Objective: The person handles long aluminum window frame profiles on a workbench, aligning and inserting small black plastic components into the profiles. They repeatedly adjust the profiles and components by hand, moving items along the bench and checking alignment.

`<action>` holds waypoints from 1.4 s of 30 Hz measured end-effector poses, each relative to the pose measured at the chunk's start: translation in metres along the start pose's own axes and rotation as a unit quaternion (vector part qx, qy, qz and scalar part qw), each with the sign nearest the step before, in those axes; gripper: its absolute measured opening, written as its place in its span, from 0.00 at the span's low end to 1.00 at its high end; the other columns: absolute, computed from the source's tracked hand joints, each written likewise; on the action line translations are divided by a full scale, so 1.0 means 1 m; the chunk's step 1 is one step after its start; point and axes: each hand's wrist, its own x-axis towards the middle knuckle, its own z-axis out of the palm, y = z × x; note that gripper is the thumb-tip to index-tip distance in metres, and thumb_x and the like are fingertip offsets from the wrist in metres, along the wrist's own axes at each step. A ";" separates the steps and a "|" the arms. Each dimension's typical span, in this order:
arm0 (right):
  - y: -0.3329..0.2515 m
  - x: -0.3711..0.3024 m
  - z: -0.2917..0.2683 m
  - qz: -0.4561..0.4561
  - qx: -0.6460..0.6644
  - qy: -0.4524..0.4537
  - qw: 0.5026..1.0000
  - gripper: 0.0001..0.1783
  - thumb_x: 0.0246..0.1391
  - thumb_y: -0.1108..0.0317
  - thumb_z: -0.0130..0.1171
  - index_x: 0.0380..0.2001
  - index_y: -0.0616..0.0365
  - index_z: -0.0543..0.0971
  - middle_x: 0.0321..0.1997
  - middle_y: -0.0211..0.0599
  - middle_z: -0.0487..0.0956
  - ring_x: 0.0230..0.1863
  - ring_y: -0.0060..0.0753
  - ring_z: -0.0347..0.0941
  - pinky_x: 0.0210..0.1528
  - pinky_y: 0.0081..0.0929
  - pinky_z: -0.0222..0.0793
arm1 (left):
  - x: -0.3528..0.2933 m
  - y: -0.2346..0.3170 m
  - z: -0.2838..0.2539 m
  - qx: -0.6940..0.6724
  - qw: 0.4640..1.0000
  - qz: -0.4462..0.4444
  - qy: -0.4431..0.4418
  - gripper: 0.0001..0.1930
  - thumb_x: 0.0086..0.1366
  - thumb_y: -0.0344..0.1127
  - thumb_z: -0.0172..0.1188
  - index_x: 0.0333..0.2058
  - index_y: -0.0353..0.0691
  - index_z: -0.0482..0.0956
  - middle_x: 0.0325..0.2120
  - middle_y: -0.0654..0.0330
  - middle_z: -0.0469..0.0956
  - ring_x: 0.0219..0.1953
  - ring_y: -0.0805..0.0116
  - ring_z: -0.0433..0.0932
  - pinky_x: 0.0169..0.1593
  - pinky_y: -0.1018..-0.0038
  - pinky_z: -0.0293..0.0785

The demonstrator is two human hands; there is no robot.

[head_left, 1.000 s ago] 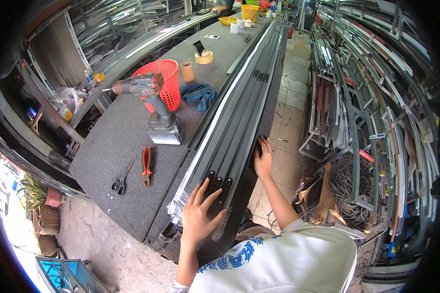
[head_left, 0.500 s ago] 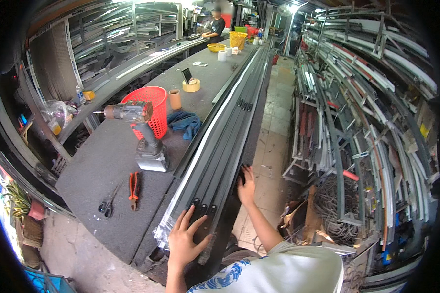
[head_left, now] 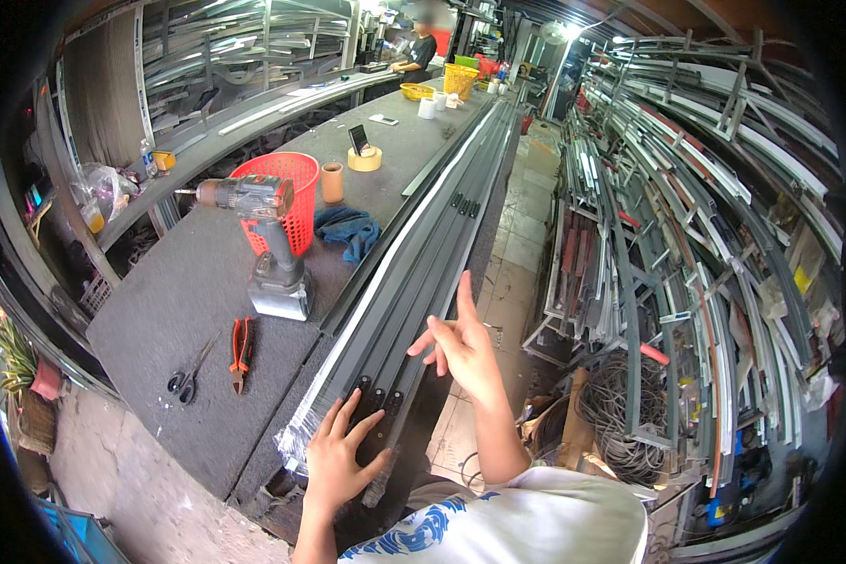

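Long dark grey metal profiles point(head_left: 414, 299) lie side by side along the right edge of the bench. Clear plastic film point(head_left: 303, 428) wraps their near left end. My left hand point(head_left: 341, 459) rests with spread fingers on the near end, its fingertips beside small black oval fittings point(head_left: 379, 396). Over the profiles' right edge, my right hand point(head_left: 460, 350) is raised with the index finger stretched out and the others partly bent. It holds nothing. A second group of black fittings point(head_left: 465, 205) sits farther along the profiles.
Left on the bench are a cordless drill point(head_left: 274, 244), red basket point(head_left: 301, 193), pliers point(head_left: 242, 355), scissors point(head_left: 194, 371), blue cloth point(head_left: 348, 231), tape roll point(head_left: 365, 160) and phone point(head_left: 358, 140). Metal stock racks point(head_left: 696, 188) line the right side. Another person point(head_left: 421, 52) stands at the far end.
My right hand has lifted from the profiles' right edge and moved up over them, index finger extended. My left hand stays on the near end. The view has shifted slightly.
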 end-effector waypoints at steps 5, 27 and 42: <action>0.005 0.003 0.006 -0.029 0.045 0.016 0.998 0.45 0.69 0.72 0.47 0.74 0.59 0.30 0.23 0.43 0.81 0.16 0.24 0.74 0.21 0.18 0.72 | -0.002 -0.002 0.001 0.006 1.000 0.004 0.001 0.29 0.54 0.48 0.69 0.56 0.54 0.80 0.66 0.50 0.66 0.65 0.42 0.67 0.63 0.55 0.69; 0.060 0.011 0.009 0.045 0.061 0.014 0.997 0.46 0.69 0.71 0.49 0.74 0.58 0.29 0.22 0.39 0.80 0.20 0.24 0.76 0.19 0.16 0.69 | -0.002 -0.003 0.002 0.002 1.000 0.002 -0.006 0.29 0.54 0.48 0.68 0.56 0.53 0.80 0.66 0.50 0.66 0.65 0.41 0.66 0.63 0.54 0.68; 0.092 0.025 -0.015 0.211 0.104 -0.072 0.969 0.29 0.65 0.69 0.45 0.70 0.53 0.64 0.13 0.24 0.70 0.11 0.16 0.64 0.16 0.16 0.69 | -0.001 -0.002 0.002 -0.022 0.999 -0.022 -0.004 0.32 0.52 0.45 0.69 0.58 0.52 0.77 0.67 0.45 0.61 0.65 0.41 0.67 0.64 0.55 0.67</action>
